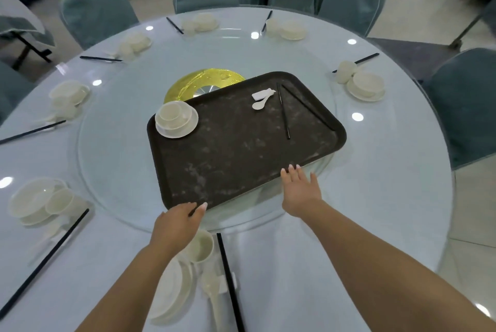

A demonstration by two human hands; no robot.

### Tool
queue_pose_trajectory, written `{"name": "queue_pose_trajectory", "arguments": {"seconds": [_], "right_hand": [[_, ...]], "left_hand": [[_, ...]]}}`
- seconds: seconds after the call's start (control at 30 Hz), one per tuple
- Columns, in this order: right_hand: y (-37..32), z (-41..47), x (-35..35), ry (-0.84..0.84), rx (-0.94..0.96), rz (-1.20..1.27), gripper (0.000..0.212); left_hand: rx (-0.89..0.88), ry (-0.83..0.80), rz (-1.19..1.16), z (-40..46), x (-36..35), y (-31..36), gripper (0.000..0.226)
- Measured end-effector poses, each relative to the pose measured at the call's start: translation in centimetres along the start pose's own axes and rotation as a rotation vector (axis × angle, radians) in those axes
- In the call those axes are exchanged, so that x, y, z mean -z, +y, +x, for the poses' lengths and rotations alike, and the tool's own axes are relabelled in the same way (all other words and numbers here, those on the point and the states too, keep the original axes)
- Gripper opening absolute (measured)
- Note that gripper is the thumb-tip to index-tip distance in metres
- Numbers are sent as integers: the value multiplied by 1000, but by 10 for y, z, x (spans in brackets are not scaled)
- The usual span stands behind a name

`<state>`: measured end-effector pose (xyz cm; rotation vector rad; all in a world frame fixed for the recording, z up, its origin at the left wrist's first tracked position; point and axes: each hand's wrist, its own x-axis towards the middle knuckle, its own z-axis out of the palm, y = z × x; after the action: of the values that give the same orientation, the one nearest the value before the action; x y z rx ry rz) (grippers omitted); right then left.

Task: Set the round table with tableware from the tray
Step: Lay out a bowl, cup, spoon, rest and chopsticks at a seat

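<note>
Head view: left hand [178, 220] fingers curl on tray [241, 149] near edge; right hand [300, 189] fingers spread, touching edge.

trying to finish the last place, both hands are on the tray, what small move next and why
Probably grip the tray and shift it right: both hands rest on its near edge, one cup-and-plate stack, spoon and chopsticks remain aboard.

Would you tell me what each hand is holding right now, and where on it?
The left hand grips the brown tray at its near-left corner; the right hand holds nothing, fingertips at the near edge.
</note>
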<state>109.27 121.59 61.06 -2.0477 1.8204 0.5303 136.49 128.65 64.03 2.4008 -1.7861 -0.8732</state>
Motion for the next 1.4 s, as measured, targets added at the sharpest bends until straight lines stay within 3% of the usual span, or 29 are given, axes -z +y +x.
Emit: {"name": "queue_pose_trajectory", "arguments": {"seconds": [0.13,0.2,0.3,0.7,0.87,1.0,1.27,1.4], "right_hand": [[0,4,5,-4,128,33,79],[-6,4,3,-32,162,33,79],[-5,5,-3,-8,126,24,77],[27,11,-1,52,28,95,79],[23,-7,-10,80,83,172,72],[20,-34,-20,88,84,220,61],[8,-118,-53,46,61,327,57],[-7,-171,-68,52,49,429,53]], "left_hand": [[14,-95,6,2,-7,10,45],[6,-127,0,2,-12,19,56],[-23,-166,48,1,-20,37,68],[-82,-269,129,1,-44,81,67],[-42,-289,-146,-11,-44,83,64],[-50,-115,-307,-31,-39,76,32],[-114,2,-495,-94,-48,53,47],[-137,-31,-692,-138,-60,41,37]]}}
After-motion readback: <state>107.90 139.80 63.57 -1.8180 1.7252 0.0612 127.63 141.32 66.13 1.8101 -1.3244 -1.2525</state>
